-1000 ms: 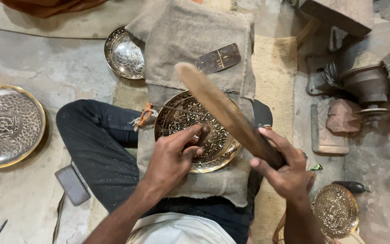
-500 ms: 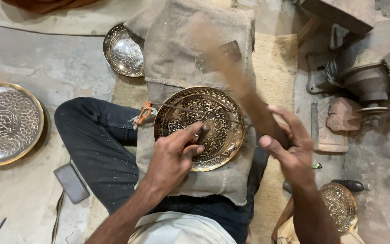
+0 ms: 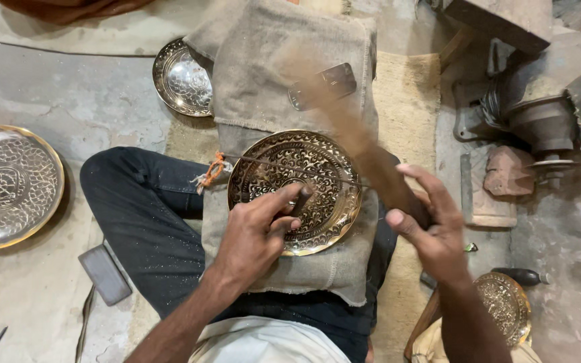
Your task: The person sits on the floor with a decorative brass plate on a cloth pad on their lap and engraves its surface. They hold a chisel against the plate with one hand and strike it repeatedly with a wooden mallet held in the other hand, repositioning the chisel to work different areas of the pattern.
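Note:
A round engraved brass plate (image 3: pixel 317 161) lies on a burlap pad (image 3: pixel 290 87) over my lap. My left hand (image 3: pixel 257 235) rests on the plate's near side and pinches a small dark chisel (image 3: pixel 299 199) upright against the metal. My right hand (image 3: pixel 432 225) grips the handle of a long wooden mallet (image 3: pixel 344 128). The mallet is blurred with motion and reaches up and left over the plate's right side. A thin string (image 3: pixel 284 168) with an orange knot crosses the plate.
A large engraved plate (image 3: pixel 8 185) lies on the floor at left and a smaller silvery one (image 3: pixel 181 75) behind the pad. A small metal plaque (image 3: pixel 322 85) sits on the burlap. Another brass plate (image 3: pixel 506 306) lies at lower right, with blocks and metal tools (image 3: pixel 532 128) at right.
The mallet has swung from low over the plate to higher and further back, and is blurred now. My left hand keeps the chisel on the plate, almost unmoved.

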